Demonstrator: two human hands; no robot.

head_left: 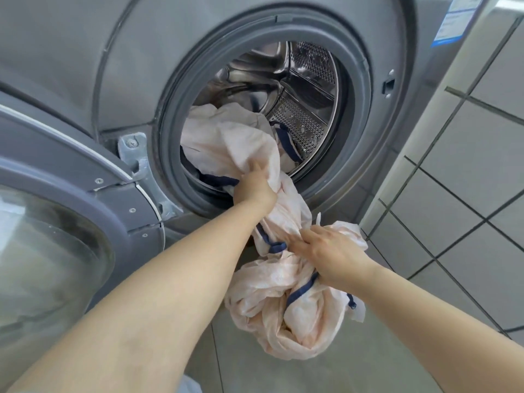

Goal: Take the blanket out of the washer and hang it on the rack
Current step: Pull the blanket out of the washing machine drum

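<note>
The blanket [272, 296] is pale pink with dark blue edging, crumpled and twisted. Part of it still lies inside the steel drum [306, 89] of the grey front-loading washer [99, 52]; the rest trails out over the rubber door seal [360, 109] and hangs in a bunch below the opening. My left hand [253, 185] grips the blanket at the lower rim of the opening. My right hand [331, 252] is closed on the hanging bunch lower down and nearer to me. No rack is in view.
The washer's round glass door [56, 245] stands swung open at the left, close to my left forearm. A white tiled wall [467, 180] with dark grout runs along the right side. Grey floor [354, 370] shows beneath the hanging blanket.
</note>
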